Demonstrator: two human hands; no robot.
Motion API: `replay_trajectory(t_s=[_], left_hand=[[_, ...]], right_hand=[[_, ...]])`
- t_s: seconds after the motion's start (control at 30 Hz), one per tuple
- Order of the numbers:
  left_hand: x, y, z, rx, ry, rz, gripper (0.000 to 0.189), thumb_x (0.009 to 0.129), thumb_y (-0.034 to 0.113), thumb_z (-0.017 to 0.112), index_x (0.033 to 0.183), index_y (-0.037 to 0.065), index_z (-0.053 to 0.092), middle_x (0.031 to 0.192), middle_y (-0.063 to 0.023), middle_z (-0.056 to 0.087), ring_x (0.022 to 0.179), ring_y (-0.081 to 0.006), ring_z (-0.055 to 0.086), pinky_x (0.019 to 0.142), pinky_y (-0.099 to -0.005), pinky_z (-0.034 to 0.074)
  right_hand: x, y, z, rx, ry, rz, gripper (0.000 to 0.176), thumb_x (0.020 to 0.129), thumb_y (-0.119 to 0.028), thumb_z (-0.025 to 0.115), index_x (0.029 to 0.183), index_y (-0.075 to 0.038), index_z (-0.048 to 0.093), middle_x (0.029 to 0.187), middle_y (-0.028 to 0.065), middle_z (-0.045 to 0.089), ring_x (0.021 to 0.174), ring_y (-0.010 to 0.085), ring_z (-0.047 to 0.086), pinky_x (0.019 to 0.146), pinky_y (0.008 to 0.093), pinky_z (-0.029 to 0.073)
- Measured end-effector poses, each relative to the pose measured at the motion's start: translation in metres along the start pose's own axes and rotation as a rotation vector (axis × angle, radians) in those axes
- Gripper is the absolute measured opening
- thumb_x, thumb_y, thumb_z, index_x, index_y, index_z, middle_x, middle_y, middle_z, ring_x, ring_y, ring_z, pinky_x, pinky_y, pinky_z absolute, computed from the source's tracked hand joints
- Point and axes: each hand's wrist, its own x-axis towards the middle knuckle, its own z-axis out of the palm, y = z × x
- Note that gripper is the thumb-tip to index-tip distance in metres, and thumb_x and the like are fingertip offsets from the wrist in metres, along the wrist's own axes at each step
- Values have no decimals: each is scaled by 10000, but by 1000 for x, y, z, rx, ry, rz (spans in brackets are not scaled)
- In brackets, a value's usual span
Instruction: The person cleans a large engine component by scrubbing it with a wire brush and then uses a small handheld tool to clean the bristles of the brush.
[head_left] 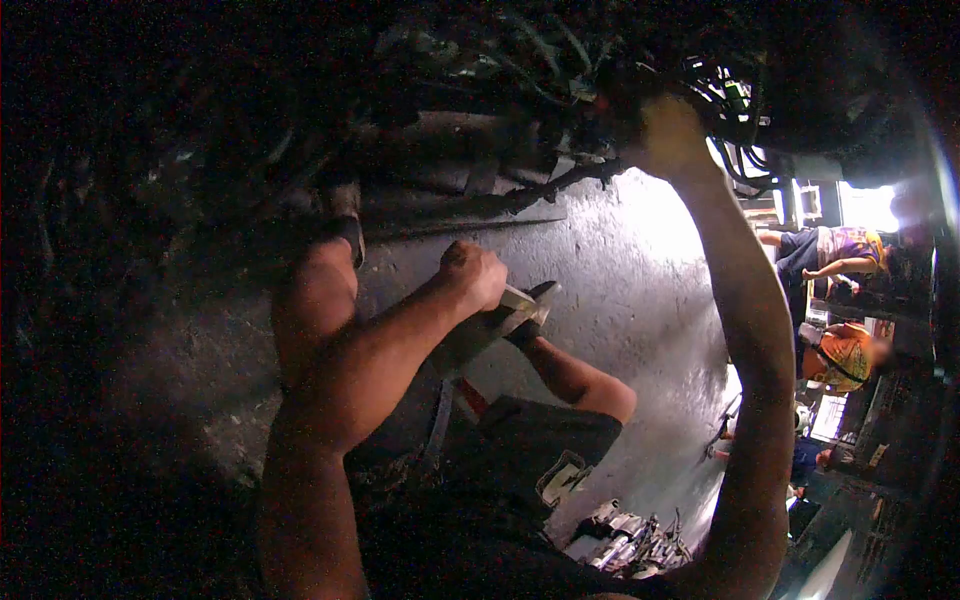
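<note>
My left hand is curled closed in front of my knees, close to a pale flat strip. Whether the strip is in its grip or just behind it I cannot make out. My right arm reaches up to the dark machinery, where my right hand is at a bundle of black cables. Glare and shadow hide its fingers. A long dark bar runs beside that hand. One of my feet, in a sandal, shows just beyond the left hand.
Dark machinery with hoses fills the top. A worn grey floor lies beneath. A heap of metal parts or tools lies at the bottom. Several people are at the right, one in an orange shirt, one in purple.
</note>
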Motion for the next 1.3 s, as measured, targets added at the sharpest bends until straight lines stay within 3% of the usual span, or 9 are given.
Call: replay_trajectory(t_s=[0.3,0.43,0.53,0.7,0.9,1.03,1.13,1.2,1.3], left_hand=[[7,1,8,11,30,-11,261,718,227,609,944,130,699,973,-72,673,906,-231,645,745,-373,502],[-1,0,5,13,21,-19,267,719,227,607,952,130,696,978,-70,673,917,-224,643,755,-374,502],[3,-2,8,0,8,-18,273,720,222,601,959,127,694,979,-72,672,922,-219,643,758,-373,504],[6,3,21,17,36,10,269,725,221,596,956,123,693,976,-67,673,910,-223,645,740,-375,509],[15,-5,22,25,101,62,260,722,212,597,951,137,695,954,-51,678,882,-223,647,703,-414,506],[12,-8,15,-163,63,-53,239,720,207,597,925,141,702,923,-62,681,865,-223,647,683,-418,498],[0,-10,23,-15,128,59,219,717,208,598,889,130,709,892,-73,682,849,-221,646,673,-400,493],[-1,-12,33,-46,325,74,158,672,205,601,745,108,701,773,-93,677,723,-248,653,627,-410,512],[-1,-12,37,-78,386,60,159,673,201,602,753,107,703,771,-99,676,728,-243,653,632,-412,512]], right_hand=[[-12,-32,6,121,-32,292,245,842,-211,549,1038,-69,580,865,174,634,778,387,599,637,448,490],[-32,-28,53,19,122,90,228,840,-189,553,1014,-46,588,885,203,623,773,403,589,649,450,484],[-33,-76,19,529,233,131,216,809,-110,568,1007,-27,589,940,220,603,796,415,572,670,449,474],[-39,-78,23,538,-17,112,274,763,-139,610,1021,-50,586,903,194,604,828,399,570,727,451,467],[-26,-55,11,106,-251,152,314,768,-180,582,1074,-117,554,906,181,615,825,371,596,700,459,484],[-18,-61,-10,307,-126,123,313,788,-153,597,1094,-111,547,883,177,634,757,364,617,645,438,497],[-19,-65,-29,246,-107,178,314,772,-132,617,1080,-93,569,874,171,637,729,344,626,626,422,500],[-20,-58,-25,185,-107,141,313,767,-138,626,1073,-91,580,858,163,639,720,332,630,624,418,500],[-20,-56,-22,225,-69,50,291,773,-170,638,1050,-86,606,826,151,639,703,315,633,621,405,498]])
